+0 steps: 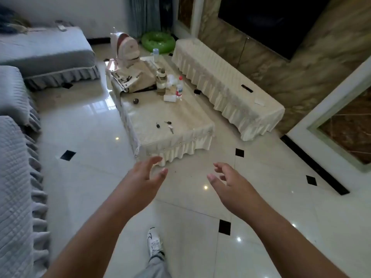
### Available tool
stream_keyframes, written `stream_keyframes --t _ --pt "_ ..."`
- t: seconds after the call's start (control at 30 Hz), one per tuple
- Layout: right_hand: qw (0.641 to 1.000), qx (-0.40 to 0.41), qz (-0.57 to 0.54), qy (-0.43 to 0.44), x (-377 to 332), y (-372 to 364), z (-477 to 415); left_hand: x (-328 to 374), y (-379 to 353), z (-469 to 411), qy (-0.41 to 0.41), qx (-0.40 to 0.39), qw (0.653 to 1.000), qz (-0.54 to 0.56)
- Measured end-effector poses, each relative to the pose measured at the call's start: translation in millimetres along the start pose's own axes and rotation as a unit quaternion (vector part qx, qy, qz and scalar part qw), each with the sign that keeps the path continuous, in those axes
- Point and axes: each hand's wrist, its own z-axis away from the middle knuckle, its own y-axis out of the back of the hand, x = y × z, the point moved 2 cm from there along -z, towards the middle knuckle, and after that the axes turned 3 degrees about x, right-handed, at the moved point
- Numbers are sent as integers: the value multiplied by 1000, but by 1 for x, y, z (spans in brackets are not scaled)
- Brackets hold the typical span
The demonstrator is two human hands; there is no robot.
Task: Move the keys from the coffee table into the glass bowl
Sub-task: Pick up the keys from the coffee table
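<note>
Several keys (pixel 168 126) lie scattered on the near end of the coffee table (pixel 186 125), which is draped in a cream cloth. A glassy clear object (pixel 172 78) stands further back among bottles; I cannot tell whether it is the glass bowl. My left hand (pixel 145 178) is held out over the floor just short of the table's near edge, fingers apart and holding nothing. My right hand (pixel 227 182) is beside it, to the right, fingers also spread and bare.
On the table's far half sit a backpack (pixel 127 50), a tall jar (pixel 161 80), a water bottle (pixel 179 88), a white box (pixel 169 98) and a dark ball (pixel 135 101). Grey sofas (pixel 16 137) line the left, a cream-covered bench (pixel 226 83) the right. My shoe (pixel 154 242) is on glossy tiles.
</note>
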Motion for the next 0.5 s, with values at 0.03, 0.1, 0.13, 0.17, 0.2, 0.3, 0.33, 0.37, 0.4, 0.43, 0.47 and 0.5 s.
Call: stream_keyframes --t 0.03,0.1,0.13,0.17,0.2,0.3,0.33,0.37,0.4,0.43,0.47,0.5 --pt "1000 3 -6 -4 -5 0 -16 1 4 -18 -7 2 1000 -1" --pt "1000 15 -5 -8 -14 3 -47 3 12 -51 -11 0 1000 -12" --pt "1000 14 -4 -10 -22 5 -60 6 15 -67 -8 -18 1000 -15" --pt "1000 23 -13 -13 -27 6 -76 6 17 -84 -11 -27 1000 -13" --pt "999 33 -22 -18 -32 8 -90 8 20 -99 -11 -32 999 -11" --pt "998 48 -34 -24 -40 8 -127 9 29 -141 -18 -31 999 -20" --pt "998 47 -33 -26 -42 8 -136 10 32 -151 -21 -32 999 -27" --pt "998 44 -31 -27 -43 7 -145 9 34 -161 -24 -32 999 -31" --pt "998 40 -28 -28 -44 6 -155 8 35 -169 -24 -34 999 -31" --pt "999 36 -24 -26 -45 5 -164 6 36 -177 -22 -33 999 -28" --pt "999 32 -20 -23 -47 5 -174 5 37 -184 -16 -32 999 -25" --pt "999 29 -17 -19 -48 4 -185 3 38 -191 -9 -31 999 -24"
